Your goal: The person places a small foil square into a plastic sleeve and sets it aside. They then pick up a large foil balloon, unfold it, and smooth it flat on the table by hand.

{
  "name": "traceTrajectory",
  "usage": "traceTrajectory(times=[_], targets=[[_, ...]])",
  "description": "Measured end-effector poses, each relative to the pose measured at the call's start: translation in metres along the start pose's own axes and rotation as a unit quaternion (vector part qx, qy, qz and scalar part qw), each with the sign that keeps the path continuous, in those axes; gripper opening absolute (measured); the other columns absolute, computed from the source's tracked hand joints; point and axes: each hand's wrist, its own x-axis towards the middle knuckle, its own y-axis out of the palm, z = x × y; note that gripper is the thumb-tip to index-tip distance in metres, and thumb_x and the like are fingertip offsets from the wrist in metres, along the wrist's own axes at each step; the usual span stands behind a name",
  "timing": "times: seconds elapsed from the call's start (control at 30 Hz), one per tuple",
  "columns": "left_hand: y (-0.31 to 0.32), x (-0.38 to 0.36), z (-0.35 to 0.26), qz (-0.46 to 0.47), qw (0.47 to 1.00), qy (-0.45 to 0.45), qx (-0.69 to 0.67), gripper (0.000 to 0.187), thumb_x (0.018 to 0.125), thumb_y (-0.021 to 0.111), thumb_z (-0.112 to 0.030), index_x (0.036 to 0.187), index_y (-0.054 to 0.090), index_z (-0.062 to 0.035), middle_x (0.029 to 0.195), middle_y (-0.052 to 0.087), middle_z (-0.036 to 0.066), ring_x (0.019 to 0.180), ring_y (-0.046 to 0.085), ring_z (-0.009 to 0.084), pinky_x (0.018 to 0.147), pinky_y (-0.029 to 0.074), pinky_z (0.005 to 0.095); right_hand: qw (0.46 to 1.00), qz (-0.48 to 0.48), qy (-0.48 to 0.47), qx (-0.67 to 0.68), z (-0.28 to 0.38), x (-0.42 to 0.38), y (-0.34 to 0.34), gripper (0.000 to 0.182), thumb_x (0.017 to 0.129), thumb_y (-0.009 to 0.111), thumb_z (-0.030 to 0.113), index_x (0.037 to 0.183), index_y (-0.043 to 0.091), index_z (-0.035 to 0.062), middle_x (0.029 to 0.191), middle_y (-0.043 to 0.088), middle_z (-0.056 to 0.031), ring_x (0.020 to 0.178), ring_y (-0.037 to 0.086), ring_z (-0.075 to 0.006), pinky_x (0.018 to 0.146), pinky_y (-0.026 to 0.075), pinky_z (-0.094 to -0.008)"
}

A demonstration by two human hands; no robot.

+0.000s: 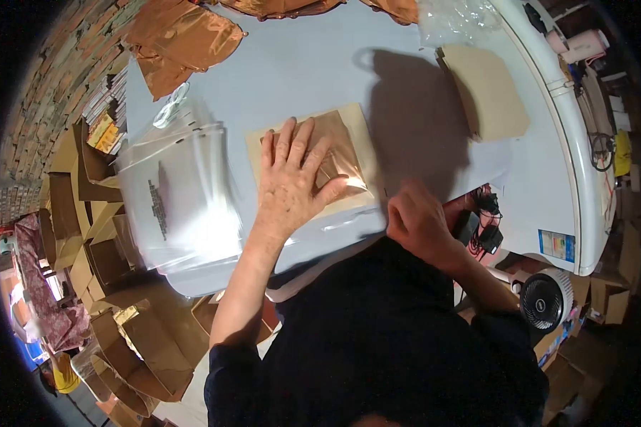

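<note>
My left hand (288, 181) lies with fingers spread on a shiny copper-coloured sheet (346, 158), which rests on a beige card (356, 117) with a clear plastic sleeve around its lower part. Off the card's lower right corner, my right hand (414, 217) is closed with its fingers curled together. Whether it pinches anything is too small to tell. Left of the card is a stack of clear plastic bags (189, 199) with dark printing, reflecting bright light.
Crumpled copper foil (185, 43) covers the table's (299, 57) upper left. Beige cards (488, 92) and clear plastic (456, 21) lie at upper right. Black cables (488, 220) and a small fan (545, 302) are at right. Cardboard boxes (149, 341) stand lower left.
</note>
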Motion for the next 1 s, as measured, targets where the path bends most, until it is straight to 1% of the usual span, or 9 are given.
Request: traceTrajectory(times=[0.17,0.37,0.53,0.6,0.63,0.7,0.8,0.9,1.0], targets=[[0.001,0.0,0.0,0.01,1.0,0.002,-0.009,0.072,0.088,0.064,-0.062,0.14,0.06,-0.0126,0.153,0.046,0.015,0.145,0.037,0.0385,0.121,0.022,0.0594,0.982,0.123,-0.045,0.134,0.024,-0.008,-0.023,0.021,0.069,0.069,0.0,0.082,0.053,0.0039,0.09,0.054,-0.0127,0.084,0.057,-0.0312,0.07,0.05,-0.0445],[-0.001,0.0,0.001,0.015,1.0,0.002,-0.014,0.071,0.089,0.065,-0.061,0.14,0.059,-0.013,0.152,0.047,0.015,0.145,0.037,0.0384,0.12,0.022,0.0595,0.925,0.115,-0.106,0.346,0.052,0.015,-0.018,0.016,0.079,0.062,-0.001,0.085,0.05,0.0081,0.118,0.062,-0.0149,0.119,0.058,-0.0365,0.107,0.044,-0.0507],[0.001,0.0,0.002,0.016,1.0,0.001,-0.008,0.07,0.089,0.065,-0.061,0.14,0.059,-0.0127,0.152,0.046,0.016,0.145,0.037,0.0392,0.12,0.022,0.0592,0.701,0.3,0.011,0.647,0.064,0.018,-0.006,0.007,0.097,0.05,0.008,0.092,0.046,0.0084,0.102,0.062,-0.0097,0.105,0.063,-0.0242,0.107,0.047,-0.0494],[0.0,0.0,0.0,0.019,1.0,-0.005,-0.005,0.071,0.089,0.065,-0.061,0.14,0.059,-0.0124,0.152,0.046,0.016,0.145,0.037,0.0396,0.12,0.022,0.0591,0.621,0.239,0.07,0.743,0.05,0.011,-0.015,0.009,0.101,0.05,0.01,0.093,0.046,0.0101,0.093,0.056,-0.0051,0.09,0.061,-0.0172,0.089,0.055,-0.0415],[0.0,-0.001,0.0,0.018,1.0,-0.005,-0.005,0.071,0.089,0.065,-0.061,0.139,0.059,-0.0121,0.152,0.046,0.017,0.145,0.036,0.0397,0.121,0.022,0.059,0.543,0.273,0.161,0.778,0.042,0.011,-0.032,0.011,0.101,0.053,0.014,0.093,0.045,0.012,0.089,0.051,-0.0021,0.078,0.056,-0.013,0.072,0.054,-0.034],[0.002,-0.001,0.001,0.016,1.0,-0.005,-0.007,0.071,0.089,0.065,-0.061,0.139,0.059,-0.0117,0.152,0.047,0.017,0.145,0.036,0.0399,0.121,0.022,0.0589,0.46,0.264,0.258,0.808,0.024,0.001,-0.072,0.009,0.099,0.055,0.014,0.098,0.048,0.0098,0.088,0.05,-0.0014,0.072,0.052,-0.0123,0.063,0.05,-0.0311],[0.001,-0.001,-0.001,0.02,1.0,-0.005,-0.008,0.073,0.088,0.065,-0.062,0.14,0.058,-0.0113,0.152,0.046,0.018,0.146,0.035,0.0408,0.121,0.021,0.0593,0.796,0.269,0.139,0.525,-0.008,-0.02,-0.1,0.017,0.096,0.062,0.014,0.107,0.051,0.0079,0.089,0.049,-0.0021,0.071,0.05,-0.0122,0.063,0.049,-0.0323],[0.0,-0.005,-0.008,-0.008,1.0,0.001,-0.014,0.073,0.085,0.069,-0.059,0.14,0.058,-0.0122,0.151,0.045,0.017,0.145,0.034,0.0419,0.119,0.021,0.0623,0.917,0.257,0.1,0.289,-0.011,-0.02,-0.099,0.037,0.091,0.071,0.018,0.123,0.055,0.0082,0.091,0.05,-0.0036,0.074,0.052,-0.0152,0.064,0.048,-0.0342],[-0.005,-0.017,-0.024,-0.009,1.0,-0.015,-0.003,0.074,0.086,0.069,-0.059,0.141,0.058,-0.0103,0.151,0.046,0.018,0.146,0.033,0.0421,0.119,0.022,0.0625,0.983,0.157,-0.089,0.043,-0.019,-0.031,-0.063,0.053,0.083,0.081,0.022,0.13,0.059,0.0125,0.095,0.051,-0.0045,0.08,0.054,-0.0187,0.066,0.048,-0.0354]])
